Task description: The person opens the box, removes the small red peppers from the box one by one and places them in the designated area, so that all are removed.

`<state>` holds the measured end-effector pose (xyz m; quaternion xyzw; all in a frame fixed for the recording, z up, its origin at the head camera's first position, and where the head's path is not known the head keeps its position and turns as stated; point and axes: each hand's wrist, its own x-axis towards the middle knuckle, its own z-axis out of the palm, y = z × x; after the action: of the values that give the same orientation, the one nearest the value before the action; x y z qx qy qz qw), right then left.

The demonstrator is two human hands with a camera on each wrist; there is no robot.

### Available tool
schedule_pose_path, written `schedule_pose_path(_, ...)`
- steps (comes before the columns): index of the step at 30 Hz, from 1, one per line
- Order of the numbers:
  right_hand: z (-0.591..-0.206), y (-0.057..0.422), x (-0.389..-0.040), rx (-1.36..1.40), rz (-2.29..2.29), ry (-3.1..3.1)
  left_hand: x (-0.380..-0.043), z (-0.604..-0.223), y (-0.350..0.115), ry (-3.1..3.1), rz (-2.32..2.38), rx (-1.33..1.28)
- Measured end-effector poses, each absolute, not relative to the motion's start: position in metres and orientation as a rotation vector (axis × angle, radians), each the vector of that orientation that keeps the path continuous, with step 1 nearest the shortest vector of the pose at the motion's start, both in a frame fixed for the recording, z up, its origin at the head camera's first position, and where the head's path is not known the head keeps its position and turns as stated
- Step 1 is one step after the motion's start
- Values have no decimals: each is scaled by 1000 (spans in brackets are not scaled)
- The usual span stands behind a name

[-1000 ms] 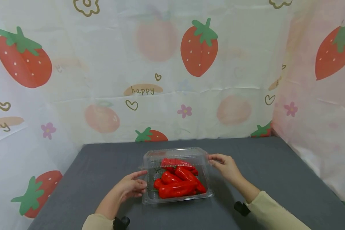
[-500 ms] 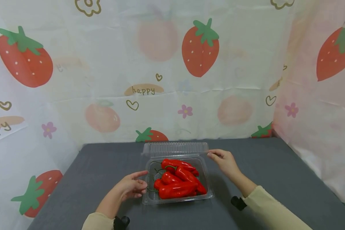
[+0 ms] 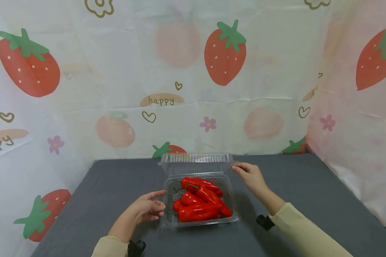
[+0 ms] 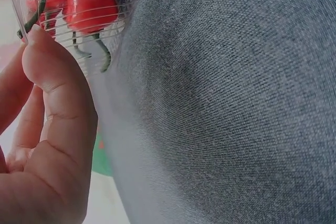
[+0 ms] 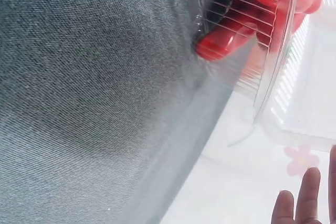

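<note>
A clear plastic clamshell box (image 3: 199, 225) stands on the table in the head view with several glossy red peppers (image 3: 199, 212) piled in its base, their thin green stems towards the left. Its hinged lid (image 3: 196, 166) is raised at the back. My left hand (image 3: 143, 208) holds the box's left rim, thumb tip at the edge and index finger extended. At the lid's right corner, my right hand (image 3: 251, 178) pinches the edge between thumb and index finger. In the right wrist view only some of that hand's fingers (image 5: 307, 198) show, and the pinch is out of sight.
Dark grey cloth (image 3: 122, 178) covers the table. Behind it and along both sides hangs a pale curtain (image 3: 193, 132) printed with strawberries, hearts and flowers. A black wrist device (image 3: 265, 222) sits by the right sleeve, another (image 3: 136, 248) by the left.
My right hand has swung the lid up and back from over the peppers, rising and shifting slightly left. The box's base and my left hand have stayed nearly still.
</note>
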<state>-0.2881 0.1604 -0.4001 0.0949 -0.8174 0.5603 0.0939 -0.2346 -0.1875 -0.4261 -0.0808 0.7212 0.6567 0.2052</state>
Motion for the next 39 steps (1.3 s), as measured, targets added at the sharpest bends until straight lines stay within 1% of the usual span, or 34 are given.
schedule_pose_path(16,-394,158,-298,234,1755,-2403,-236,-426,-188,2007,1801,-253)
schedule_pose_path(27,-389,156,-304,178,1737,-2456,-235,-424,-189,1980,1803,-186)
schedule_pose_path(39,-389,151,-316,127,1777,-2431,-235,-424,-188,1987,1802,-205)
